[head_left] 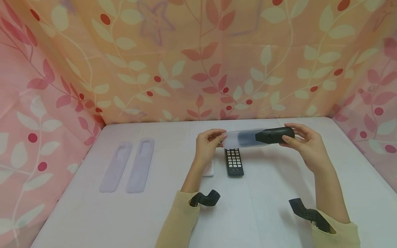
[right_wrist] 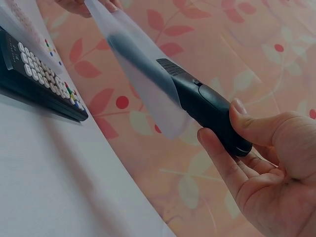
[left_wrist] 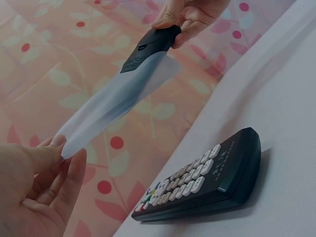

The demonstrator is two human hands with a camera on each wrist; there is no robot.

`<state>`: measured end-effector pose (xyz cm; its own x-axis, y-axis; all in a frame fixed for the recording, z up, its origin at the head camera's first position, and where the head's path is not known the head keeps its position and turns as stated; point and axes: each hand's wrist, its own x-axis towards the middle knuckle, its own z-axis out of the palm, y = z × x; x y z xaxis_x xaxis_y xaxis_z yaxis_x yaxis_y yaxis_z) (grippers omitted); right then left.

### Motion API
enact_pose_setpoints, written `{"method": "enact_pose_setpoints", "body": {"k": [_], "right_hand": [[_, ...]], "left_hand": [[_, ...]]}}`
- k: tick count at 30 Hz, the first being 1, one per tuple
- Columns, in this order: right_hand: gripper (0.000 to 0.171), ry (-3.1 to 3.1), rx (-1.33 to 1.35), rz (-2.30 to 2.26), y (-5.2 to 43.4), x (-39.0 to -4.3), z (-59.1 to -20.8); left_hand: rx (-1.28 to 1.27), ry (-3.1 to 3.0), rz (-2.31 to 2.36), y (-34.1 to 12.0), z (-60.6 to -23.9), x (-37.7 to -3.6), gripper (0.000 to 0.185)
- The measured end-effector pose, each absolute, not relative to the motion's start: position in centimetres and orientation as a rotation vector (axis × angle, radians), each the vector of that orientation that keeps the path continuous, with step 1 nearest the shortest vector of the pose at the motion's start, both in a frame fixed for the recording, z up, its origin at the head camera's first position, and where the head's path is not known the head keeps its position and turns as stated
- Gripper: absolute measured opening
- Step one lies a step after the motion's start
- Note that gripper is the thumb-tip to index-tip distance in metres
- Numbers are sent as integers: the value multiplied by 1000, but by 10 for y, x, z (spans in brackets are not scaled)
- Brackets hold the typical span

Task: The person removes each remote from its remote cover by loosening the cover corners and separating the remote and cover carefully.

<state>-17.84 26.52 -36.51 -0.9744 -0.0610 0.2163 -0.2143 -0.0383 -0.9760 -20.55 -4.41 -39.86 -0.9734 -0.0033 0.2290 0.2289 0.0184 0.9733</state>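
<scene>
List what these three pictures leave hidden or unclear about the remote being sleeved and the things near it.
1. Held black remote: button face never shown; front half veiled by the translucent cover in all views.
2. White object on the table: mostly behind the left hand, head view.
3. Lying remote: button labels too small everywhere.
4. Right hand: cut by the right wrist frame edge.

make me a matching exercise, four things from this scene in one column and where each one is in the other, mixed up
Things:
1. black remote half inside a translucent silicone sleeve
2. black remote with white number buttons
3. two empty pale lilac silicone sleeves
4. white remote

Places:
A. flat on the table's left side
B. held up between left hand and right hand
C. mostly hidden behind the left wrist
D. face up on the table below the hands

Pairs: 1-B, 2-D, 3-A, 4-C
</scene>
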Motion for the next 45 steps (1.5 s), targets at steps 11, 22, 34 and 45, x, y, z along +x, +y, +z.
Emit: {"method": "enact_pose_setpoints", "body": {"k": [11, 22, 34, 45], "right_hand": [[43, -2066, 302, 2193, 266, -179, -365], [45, -1980, 326, 2238, 267, -179, -367], [45, -1944, 322, 2255, 268, -179, -366], [45, -1954, 298, 2233, 272, -179, -367]], "left_hand": [[-245, -2112, -2066, -45, -401, -207, 17], [-224, -2107, -2072, -46, -399, -206, 17], [-192, -2115, -2074, -48, -398, -206, 17], [-191, -2118, -2058, -49, -398, -206, 18]]}}
